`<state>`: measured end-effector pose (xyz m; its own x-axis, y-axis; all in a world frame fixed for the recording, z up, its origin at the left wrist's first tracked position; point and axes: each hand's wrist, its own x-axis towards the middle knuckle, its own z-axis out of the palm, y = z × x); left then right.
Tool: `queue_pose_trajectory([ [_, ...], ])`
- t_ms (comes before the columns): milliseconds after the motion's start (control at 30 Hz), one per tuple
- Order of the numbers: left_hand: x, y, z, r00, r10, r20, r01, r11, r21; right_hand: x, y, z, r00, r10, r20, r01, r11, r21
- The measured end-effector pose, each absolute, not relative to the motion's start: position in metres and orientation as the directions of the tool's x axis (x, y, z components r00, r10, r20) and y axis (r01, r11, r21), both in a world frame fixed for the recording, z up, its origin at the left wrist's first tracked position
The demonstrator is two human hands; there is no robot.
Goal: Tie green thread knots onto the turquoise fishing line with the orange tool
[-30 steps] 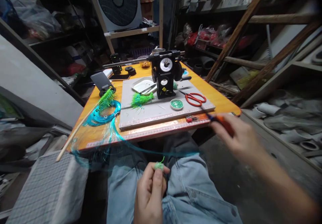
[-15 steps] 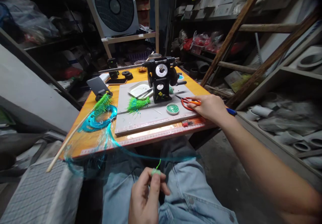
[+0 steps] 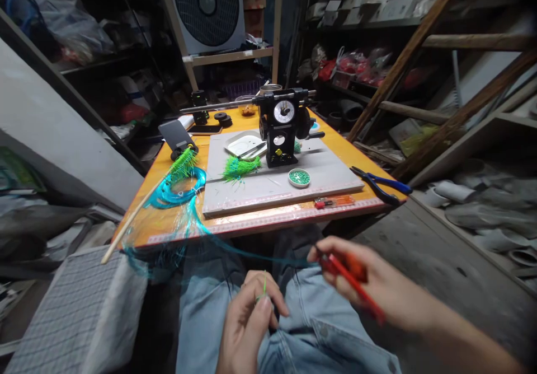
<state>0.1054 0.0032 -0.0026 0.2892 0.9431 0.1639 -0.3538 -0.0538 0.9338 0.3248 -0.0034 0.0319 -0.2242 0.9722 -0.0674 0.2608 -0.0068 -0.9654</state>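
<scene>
Above my lap, my left hand (image 3: 250, 321) is closed in a pinch, and a bright green strand (image 3: 264, 282) sticks up from its fingertips. What the strand comes from is mostly hidden by the thumb. To the right, my right hand (image 3: 380, 277) grips red-handled scissors (image 3: 356, 285), blurred by motion, apart from the left hand. Green bristly tufts (image 3: 241, 167) lie on the grey board (image 3: 260, 197) beside a small white dish of green beads (image 3: 299, 178). A black hand-cranked winding machine (image 3: 283, 133) stands upright behind the dish.
A coil of blue tubing or line (image 3: 178, 188) lies at the table's left, with loose strands hanging over the front edge. A stick with green bristles (image 3: 138, 214) juts past that edge. Blue-handled pliers (image 3: 384, 183) rest at the right. A wooden ladder (image 3: 413, 55) leans behind.
My right hand has lifted the scissors off the table and brought them down toward my lap. My left hand still pinches the green strand. The view has shifted slightly.
</scene>
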Motion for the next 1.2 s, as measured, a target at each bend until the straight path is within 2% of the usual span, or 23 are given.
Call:
queue_pose_trajectory([
  [67, 0.104, 0.001, -0.002, 0.338, 0.929, 0.153, -0.401, -0.005, 0.916, 0.302, -0.019, 0.028, -0.349, 0.927, -0.136, 0.283, -0.034, -0.958],
  [133, 0.102, -0.002, -0.004, 0.383, 0.915, 0.127, -0.461, 0.07, 0.885, 0.288, -0.026, 0.029, -0.417, 0.902, -0.115, 0.342, 0.039, -0.939],
  [233, 0.101, -0.006, -0.009, 0.432, 0.9, 0.058, -0.512, 0.192, 0.837, 0.281, -0.028, 0.03, -0.467, 0.882, -0.057, 0.333, 0.116, -0.936],
  [400, 0.099, -0.008, -0.015, 0.462, 0.887, 0.009, -0.481, 0.242, 0.843, 0.279, -0.027, 0.03, -0.485, 0.872, -0.057, 0.253, 0.077, -0.964],
  [533, 0.099, -0.008, -0.016, 0.489, 0.872, -0.014, -0.46, 0.271, 0.846, 0.277, -0.026, 0.031, -0.521, 0.845, -0.123, 0.222, -0.006, -0.975],
  [600, 0.099, -0.008, -0.015, 0.491, 0.871, 0.001, -0.468, 0.263, 0.843, 0.276, -0.026, 0.03, -0.518, 0.842, -0.152, 0.237, -0.029, -0.971],
  [700, 0.101, -0.007, -0.013, 0.467, 0.883, 0.054, -0.483, 0.203, 0.852, 0.275, -0.027, 0.024, -0.464, 0.878, -0.121, 0.262, 0.006, -0.965],
  [933, 0.103, -0.007, -0.016, 0.266, 0.954, 0.138, -0.356, -0.036, 0.934, 0.283, -0.022, 0.02, -0.344, 0.939, -0.022, 0.435, 0.138, -0.89],
  [1000, 0.102, -0.007, -0.017, 0.225, 0.961, 0.163, -0.339, -0.08, 0.937, 0.3, -0.006, 0.025, -0.302, 0.952, 0.057, 0.556, 0.224, -0.8],
  [1033, 0.102, -0.006, -0.017, 0.217, 0.961, 0.172, -0.338, -0.091, 0.937, 0.312, 0.007, 0.029, -0.257, 0.96, 0.11, 0.647, 0.256, -0.718],
  [1067, 0.102, -0.006, -0.017, 0.215, 0.96, 0.179, -0.342, -0.098, 0.935, 0.327, 0.023, 0.033, -0.189, 0.966, 0.178, 0.782, 0.257, -0.568],
  [1100, 0.102, -0.006, -0.017, 0.216, 0.959, 0.185, -0.348, -0.101, 0.932, 0.342, 0.041, 0.038, -0.105, 0.962, 0.254, 0.913, 0.194, -0.359],
  [1200, 0.103, -0.006, -0.017, 0.214, 0.957, 0.196, -0.372, -0.106, 0.922, 0.386, 0.097, 0.049, 0.017, 0.941, 0.339, 0.979, 0.054, -0.197],
])
